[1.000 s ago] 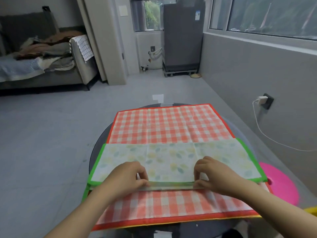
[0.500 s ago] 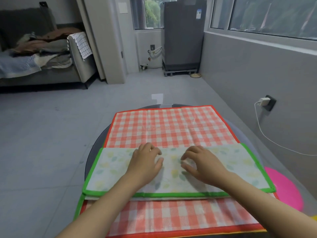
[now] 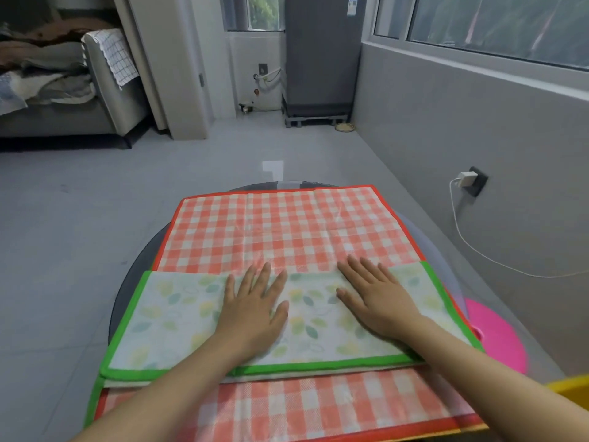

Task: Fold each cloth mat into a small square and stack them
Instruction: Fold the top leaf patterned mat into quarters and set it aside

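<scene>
Checked mat [image 3: 287, 231] beyond the folded leaf mat [image 3: 178, 311] lies flat, open to reach. Pink disc [image 3: 497, 333] and yellow object [image 3: 570, 386] crowd table's [image 3: 134, 269] right edge.

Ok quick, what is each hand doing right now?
Left hand: open, fingers spread, pressing flat on the green-edged leaf mat.
Right hand: open, pressing flat on the same mat.

Support: a round dark table [image 3: 137, 266], its rim seen at the left and far side.
Directly on it: an orange checked mat [image 3: 287, 228], spread flat and covering most of the top.
On that mat: a folded green-edged leaf mat [image 3: 178, 314], laid across the near half.
</scene>
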